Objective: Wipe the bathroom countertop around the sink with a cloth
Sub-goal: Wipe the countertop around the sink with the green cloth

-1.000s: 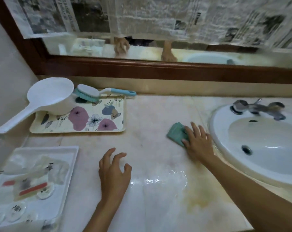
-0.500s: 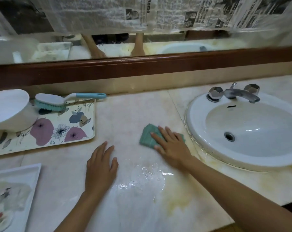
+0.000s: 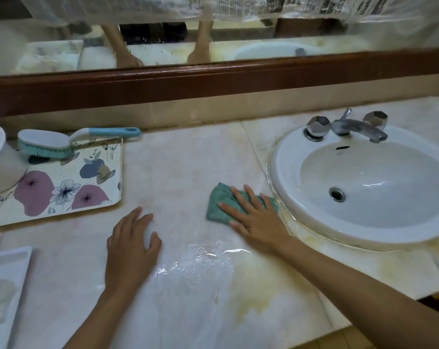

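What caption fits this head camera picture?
Right hand presses a green cloth on the countertop beside the sink.

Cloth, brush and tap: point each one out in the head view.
Cloth [image 3: 219,204], head view: on the bare green fold left of the fingers.
Brush [image 3: 43,141], head view: on the white back above the bristles.
Tap [image 3: 357,128], head view: on the metal spout between the two knobs.

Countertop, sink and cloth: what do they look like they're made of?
Countertop: polished marble-like stone, going by pale veining, a seam and glare; yellowed patches. Sink: glazed white ceramic, probably, glossy with sharp highlights. Cloth: soft teal woven or terry fabric, folded and ribbed, under the right hand.
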Demonstrator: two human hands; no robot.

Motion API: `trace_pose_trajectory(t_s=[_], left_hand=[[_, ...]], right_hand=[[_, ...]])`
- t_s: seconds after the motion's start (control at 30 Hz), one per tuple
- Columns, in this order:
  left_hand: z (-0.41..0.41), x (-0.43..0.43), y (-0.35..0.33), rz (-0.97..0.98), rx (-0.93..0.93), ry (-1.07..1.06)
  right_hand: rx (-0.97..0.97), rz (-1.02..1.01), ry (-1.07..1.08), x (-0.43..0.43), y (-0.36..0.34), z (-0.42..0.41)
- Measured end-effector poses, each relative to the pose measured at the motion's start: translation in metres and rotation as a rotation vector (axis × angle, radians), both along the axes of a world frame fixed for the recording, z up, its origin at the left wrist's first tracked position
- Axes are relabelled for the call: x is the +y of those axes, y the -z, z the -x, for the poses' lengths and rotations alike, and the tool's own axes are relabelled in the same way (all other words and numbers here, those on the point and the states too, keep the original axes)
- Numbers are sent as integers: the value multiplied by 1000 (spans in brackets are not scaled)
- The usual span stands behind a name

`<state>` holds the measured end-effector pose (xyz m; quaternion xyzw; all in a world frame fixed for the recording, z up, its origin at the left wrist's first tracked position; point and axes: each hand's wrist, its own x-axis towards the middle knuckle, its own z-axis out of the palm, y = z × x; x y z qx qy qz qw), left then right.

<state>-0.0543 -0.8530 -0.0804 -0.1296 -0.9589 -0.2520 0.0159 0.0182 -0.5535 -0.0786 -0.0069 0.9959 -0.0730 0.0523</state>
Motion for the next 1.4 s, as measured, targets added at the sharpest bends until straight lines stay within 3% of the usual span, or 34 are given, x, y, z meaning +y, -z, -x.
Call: trace_pose_trajectory(t_s=[0.23,0.57,0.8,0.93,1.1,1.33,1.4], left_hand=[[2,0,1,-13,-4,2],[1,-1,2,5,-10,-4],[1,1,0,21,-2,0],[-2,0,0,28,5,5],[-2,0,2,30,19,7],[1,2,3,40,34,2],[1,2,3,47,34,5]], right_hand=[[-25,38,280,15,-4,62],[-45,4,113,29,-10,-62],[-25,62,409,-15,-5,-22],[-6,47,160,-40,-2,-64],[-66,-14,-115,6,-10,-91],[-64,57,335,-24,-8,2],[-50,67,330,-55,-5,2]])
